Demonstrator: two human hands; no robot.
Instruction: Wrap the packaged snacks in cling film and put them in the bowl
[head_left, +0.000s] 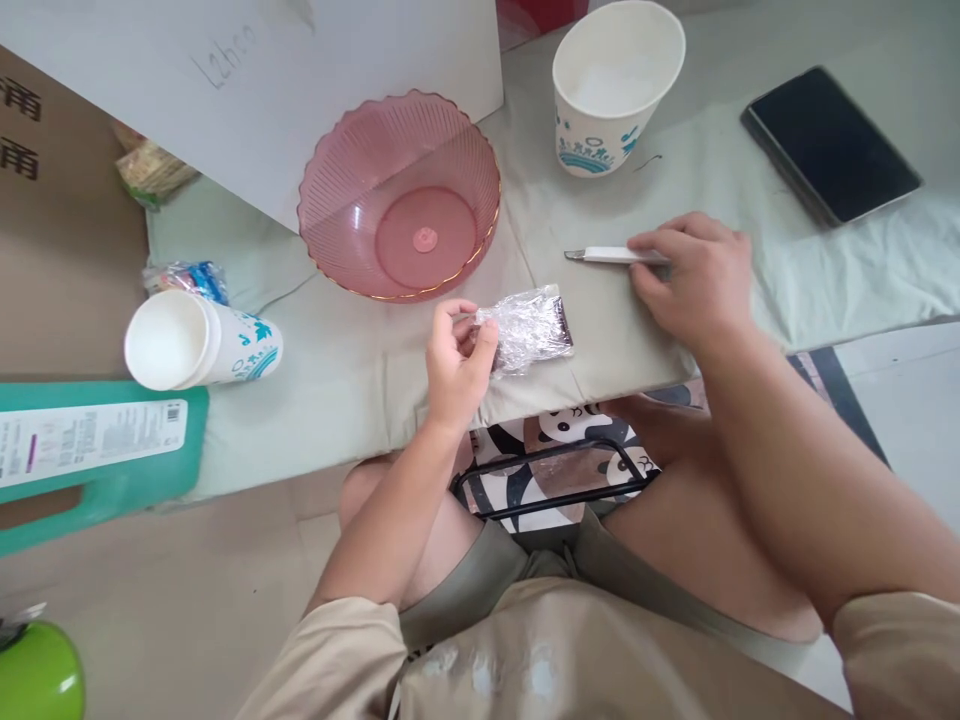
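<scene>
My left hand (461,365) pinches one end of a small flat block (529,330) wrapped in crinkled clear plastic. A dark face with a pale edge shows at the block's right end; its kind I cannot make out. To the right, my right hand (694,285) has its thumb and fingers closed on the white handle of a small craft knife (607,255). The knife lies low against the cloth, its short blade pointing left, apart from the wrapped block. Just beyond my left hand stands a pink translucent bowl (337,215) with a scalloped, gold-lined rim.
A paper cup (596,150) holding something white stands at the back, with a phone (836,145) to its right. Stacked paper cups (247,345) lie tilted at left near a green jug (142,480). A white box (262,110) rises behind the bowl. A cloth (352,380) covers the table.
</scene>
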